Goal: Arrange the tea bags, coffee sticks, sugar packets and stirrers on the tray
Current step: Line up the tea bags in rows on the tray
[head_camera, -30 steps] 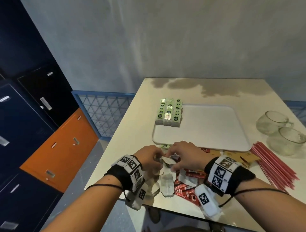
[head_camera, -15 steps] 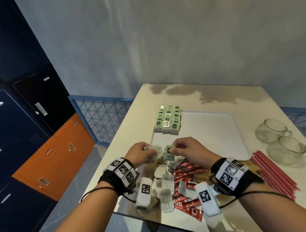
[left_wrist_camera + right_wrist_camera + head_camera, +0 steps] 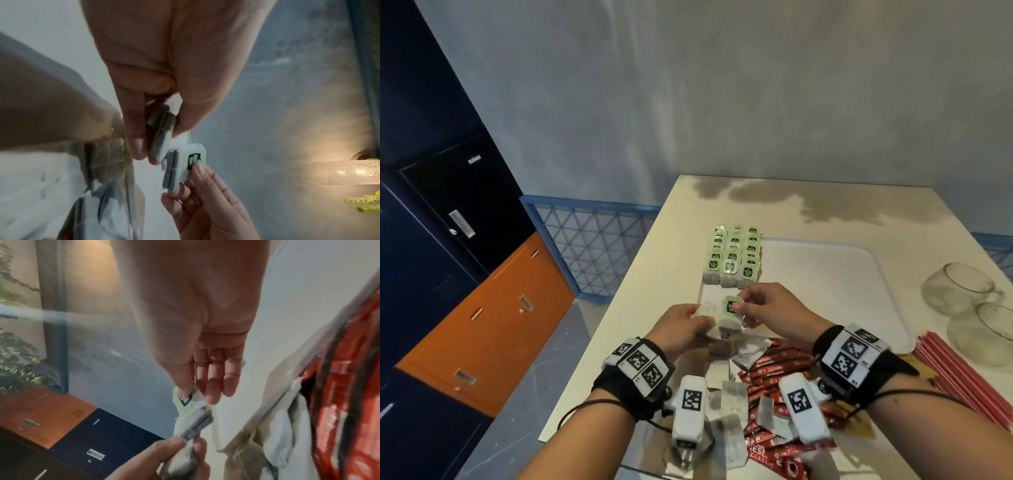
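Over the near left corner of the white tray [image 3: 825,294], both hands hold tea bags. My left hand [image 3: 703,320] pinches a white tea bag [image 3: 162,134] between thumb and fingers. My right hand [image 3: 739,310] pinches a second tea bag with a green tag [image 3: 730,308], thumb on the tag [image 3: 194,160]. The two bags touch edge to edge. Three rows of green-tagged tea bags [image 3: 732,257] lie along the tray's left side. Loose tea bags [image 3: 729,397] and red coffee sticks [image 3: 774,370] lie in a heap below my wrists.
Red stirrers [image 3: 962,373] lie in a bundle at the right, beside two glass cups [image 3: 959,287]. Brown sugar packets [image 3: 861,425] show partly under my right wrist. The table's left edge drops off to the floor, a blue grille and lockers.
Both hands have lifted from the heap at the table's front and moved forward to the tray's near left corner. Each now holds a tea bag, the right one green tag up.
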`<state>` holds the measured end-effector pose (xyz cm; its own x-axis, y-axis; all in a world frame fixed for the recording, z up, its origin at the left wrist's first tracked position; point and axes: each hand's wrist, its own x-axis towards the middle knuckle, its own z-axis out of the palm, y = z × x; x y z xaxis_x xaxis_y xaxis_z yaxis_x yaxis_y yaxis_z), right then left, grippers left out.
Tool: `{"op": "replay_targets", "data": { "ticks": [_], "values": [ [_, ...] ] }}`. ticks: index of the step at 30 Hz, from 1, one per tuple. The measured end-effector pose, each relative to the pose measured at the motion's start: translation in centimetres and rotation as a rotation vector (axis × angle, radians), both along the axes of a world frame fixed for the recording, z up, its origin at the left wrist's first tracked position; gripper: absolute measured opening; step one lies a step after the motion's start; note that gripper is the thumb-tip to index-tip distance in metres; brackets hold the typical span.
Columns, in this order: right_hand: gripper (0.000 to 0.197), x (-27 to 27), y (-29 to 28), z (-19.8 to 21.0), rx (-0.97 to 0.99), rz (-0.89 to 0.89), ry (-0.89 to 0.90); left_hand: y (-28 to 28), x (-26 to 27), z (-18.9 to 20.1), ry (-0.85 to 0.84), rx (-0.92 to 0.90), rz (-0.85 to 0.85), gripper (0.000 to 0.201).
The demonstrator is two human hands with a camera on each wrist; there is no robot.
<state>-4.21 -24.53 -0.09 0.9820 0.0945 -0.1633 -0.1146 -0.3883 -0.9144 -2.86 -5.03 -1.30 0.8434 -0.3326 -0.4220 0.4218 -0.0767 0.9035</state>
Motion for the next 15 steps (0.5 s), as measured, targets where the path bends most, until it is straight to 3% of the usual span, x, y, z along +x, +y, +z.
{"op": "replay_targets", "data": {
  "ticks": [4,10,15],
  "values": [
    [0.008,2.0,0.0,-0.5,-0.031,0.004,0.026,1.3,2.3,0.0,-0.036,0.060,0.123,0.018],
    [0.014,5.9,-0.4,-2.4,-0.430,-0.032,-0.053,2.4,5.5,-0.7,-0.037,0.060,0.272,0.014],
    [0.013,8.8,0.9,-3.1,-0.406,-0.071,-0.077,2.8,7.7,-1.7,-0.039,0.109,0.300,0.007]
  ]
}}
